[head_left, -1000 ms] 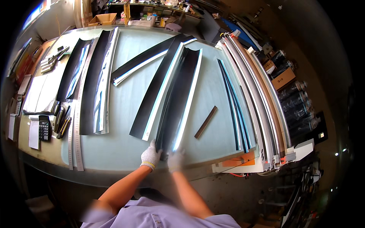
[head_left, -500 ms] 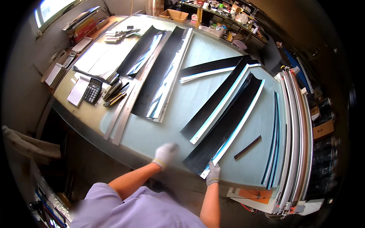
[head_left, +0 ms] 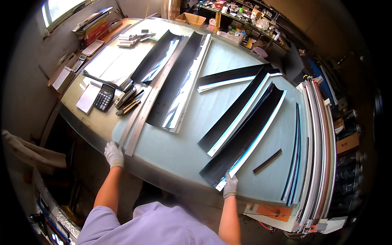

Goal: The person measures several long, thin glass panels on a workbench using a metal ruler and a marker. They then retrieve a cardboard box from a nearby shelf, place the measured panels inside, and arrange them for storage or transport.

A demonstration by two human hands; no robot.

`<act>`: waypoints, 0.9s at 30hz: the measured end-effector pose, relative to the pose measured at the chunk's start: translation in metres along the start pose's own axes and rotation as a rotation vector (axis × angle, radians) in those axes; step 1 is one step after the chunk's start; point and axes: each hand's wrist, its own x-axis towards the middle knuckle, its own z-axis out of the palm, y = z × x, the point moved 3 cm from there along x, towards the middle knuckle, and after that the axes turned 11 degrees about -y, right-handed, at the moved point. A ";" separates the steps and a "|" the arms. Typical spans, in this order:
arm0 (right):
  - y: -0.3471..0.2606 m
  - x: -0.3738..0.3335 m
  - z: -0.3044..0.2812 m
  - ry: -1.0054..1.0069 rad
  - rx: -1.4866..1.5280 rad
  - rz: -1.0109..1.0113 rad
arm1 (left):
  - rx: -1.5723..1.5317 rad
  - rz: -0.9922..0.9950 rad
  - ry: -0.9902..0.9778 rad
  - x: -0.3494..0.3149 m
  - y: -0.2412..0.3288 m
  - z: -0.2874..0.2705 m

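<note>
My right hand (head_left: 230,185), in a grey-white knit glove, grips the near end of a curled black film strip (head_left: 249,134) with a white and blue edge. At the table's front left edge is my left hand (head_left: 113,155), gloved alike, its fingers stretched out with nothing seen in them. Its fingertips lie near the end of a narrow steel ruler (head_left: 131,127); whether they touch it I cannot tell. A wider, longer steel ruler (head_left: 141,124) runs beside that one. Another black strip (head_left: 234,114) lies left of the held one.
More black film sheets (head_left: 173,87) lie across the glass-topped table (head_left: 179,149). A calculator (head_left: 104,98), cutters (head_left: 128,108) and papers (head_left: 106,63) occupy its left side. Thin dark strips (head_left: 295,159) and a short brown bar (head_left: 267,161) lie right. Long upright-edged sheets (head_left: 316,155) line the right edge.
My left hand has swung left from the table's front middle to beside the steel rulers. My right hand keeps its grip on the strip's end. The view has shifted slightly.
</note>
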 end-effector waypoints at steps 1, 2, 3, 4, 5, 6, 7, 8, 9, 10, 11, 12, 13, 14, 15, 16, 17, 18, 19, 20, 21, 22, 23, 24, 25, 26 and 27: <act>-0.003 -0.002 0.003 -0.017 -0.014 0.012 | 0.009 0.004 -0.003 -0.015 -0.012 0.003; -0.006 -0.004 0.005 -0.027 -0.026 0.024 | 0.008 0.016 0.002 -0.033 -0.023 0.003; -0.008 -0.006 0.005 -0.033 -0.040 0.033 | 0.004 0.031 0.005 -0.051 -0.033 0.003; -0.003 -0.007 0.005 -0.040 -0.051 0.049 | 0.019 0.028 -0.025 -0.067 -0.041 -0.002; 0.003 -0.011 0.007 -0.055 -0.061 0.026 | 0.033 0.027 -0.059 -0.078 -0.046 -0.006; 0.009 -0.015 0.013 -0.075 -0.018 0.055 | -0.084 0.055 -0.066 -0.084 -0.047 -0.008; 0.010 -0.020 0.021 -0.089 0.022 0.085 | -0.201 0.084 -0.083 -0.090 -0.046 -0.007; 0.010 -0.024 0.031 -0.113 -0.016 0.078 | -0.319 0.113 -0.104 -0.091 -0.042 -0.009; 0.005 -0.027 0.041 -0.131 -0.058 0.072 | -0.181 0.029 -0.249 -0.085 -0.042 -0.013; 0.004 -0.030 0.046 -0.130 -0.152 0.087 | -0.153 -0.024 -0.228 -0.080 -0.037 -0.020; 0.000 -0.028 0.047 -0.125 -0.245 0.103 | -0.127 -0.069 -0.208 -0.071 -0.032 -0.020; -0.020 -0.030 0.056 -0.158 -0.246 0.145 | -0.277 0.011 -0.124 -0.060 -0.055 -0.007; -0.041 -0.034 0.061 -0.182 -0.247 0.188 | -0.540 0.124 -0.107 -0.054 -0.056 0.000; -0.045 -0.034 0.060 -0.169 -0.271 0.212 | -0.713 0.108 -0.248 -0.054 -0.055 0.009; -0.050 -0.033 0.058 -0.169 -0.295 0.236 | -0.880 0.077 -0.385 -0.057 -0.055 0.015; -0.062 -0.035 0.060 -0.220 -0.432 0.286 | -0.917 0.111 -0.390 -0.070 -0.044 0.016; -0.070 -0.036 0.056 -0.207 -0.555 0.268 | -0.955 0.143 -0.395 -0.090 -0.031 0.021; -0.076 -0.038 0.051 -0.194 -0.676 0.253 | -0.921 0.134 -0.416 -0.105 -0.023 0.020; -0.085 -0.041 0.049 -0.181 -0.798 0.240 | -1.009 0.213 -0.244 -0.121 -0.002 0.025; -0.111 -0.050 0.051 -0.022 -1.015 0.171 | -0.855 0.255 -0.273 -0.126 0.007 0.022; -0.119 -0.056 0.050 0.075 -0.932 0.024 | -0.704 0.296 -0.300 -0.130 0.015 0.020; -0.127 -0.062 0.048 0.172 -0.847 -0.120 | -0.557 0.395 -0.281 -0.131 0.031 0.018; -0.155 -0.069 0.054 0.179 -0.997 -0.474 | -0.406 0.486 -0.260 -0.132 0.051 0.014; -0.181 -0.076 0.061 0.174 -1.125 -0.842 | -0.255 0.571 -0.231 -0.132 0.072 0.010; -0.189 -0.075 0.065 0.019 -1.250 -0.833 | -0.243 0.753 -0.210 -0.132 0.101 -0.004; -0.194 -0.075 0.071 -0.150 -1.361 -0.822 | -0.172 0.926 -0.180 -0.132 0.123 -0.015; -0.192 -0.077 0.076 -0.331 -1.463 -0.817 | -0.156 1.019 -0.143 -0.131 0.135 -0.017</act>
